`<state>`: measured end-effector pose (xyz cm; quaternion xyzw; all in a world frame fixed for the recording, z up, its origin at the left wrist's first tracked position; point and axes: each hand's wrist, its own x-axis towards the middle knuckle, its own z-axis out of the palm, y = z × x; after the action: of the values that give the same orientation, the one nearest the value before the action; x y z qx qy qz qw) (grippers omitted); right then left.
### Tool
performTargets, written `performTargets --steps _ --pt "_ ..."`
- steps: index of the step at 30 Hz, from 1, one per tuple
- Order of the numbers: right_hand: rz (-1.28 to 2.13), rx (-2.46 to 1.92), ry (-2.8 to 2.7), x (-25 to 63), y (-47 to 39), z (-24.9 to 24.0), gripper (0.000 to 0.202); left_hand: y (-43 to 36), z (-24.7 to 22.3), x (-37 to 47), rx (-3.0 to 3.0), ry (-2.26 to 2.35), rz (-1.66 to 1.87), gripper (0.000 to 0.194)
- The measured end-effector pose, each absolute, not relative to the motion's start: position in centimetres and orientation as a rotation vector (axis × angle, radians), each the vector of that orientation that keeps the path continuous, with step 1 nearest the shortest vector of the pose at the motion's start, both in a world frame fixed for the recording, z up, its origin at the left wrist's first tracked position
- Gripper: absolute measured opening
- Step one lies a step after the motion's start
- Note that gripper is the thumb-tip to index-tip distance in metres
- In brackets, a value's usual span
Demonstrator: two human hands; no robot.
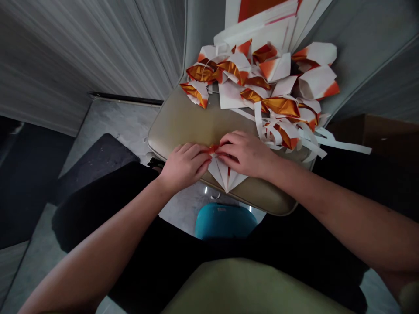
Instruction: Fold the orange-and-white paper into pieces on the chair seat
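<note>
Between my hands a white sheet of folding paper point(225, 174) with red and gold patches lies at the front edge of the chair seat. Its lower end comes to a point toward me, with creases running down it. My left hand point(188, 163) pinches its upper left part. From the other side my right hand point(244, 152) pinches the upper right, fingers bent over the paper. The fingers hide the top fold. Just beyond my right hand lie loose white paper strips point(273, 131) and several folded paper pieces point(281, 106) in white, orange and gold.
The padded chair seat point(183, 117) carries everything, with flat paper sheets point(258, 32) against its backrest. A blue rounded stool seat point(225, 220) shows below, between my knees. A grooved grey panel point(131, 43) stands at left, and a cardboard box point(389, 133) is at right.
</note>
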<state>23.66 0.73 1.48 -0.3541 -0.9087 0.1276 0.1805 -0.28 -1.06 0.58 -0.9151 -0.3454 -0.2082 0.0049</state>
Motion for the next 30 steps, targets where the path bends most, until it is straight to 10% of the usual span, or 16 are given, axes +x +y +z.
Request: performTargets --steps 30 --pt "0.658 -1.130 -2.243 26.0 -1.0 4.3 0.030 -0.4 1.3 1.3 -2.745 -1.414 -0.451 0.037"
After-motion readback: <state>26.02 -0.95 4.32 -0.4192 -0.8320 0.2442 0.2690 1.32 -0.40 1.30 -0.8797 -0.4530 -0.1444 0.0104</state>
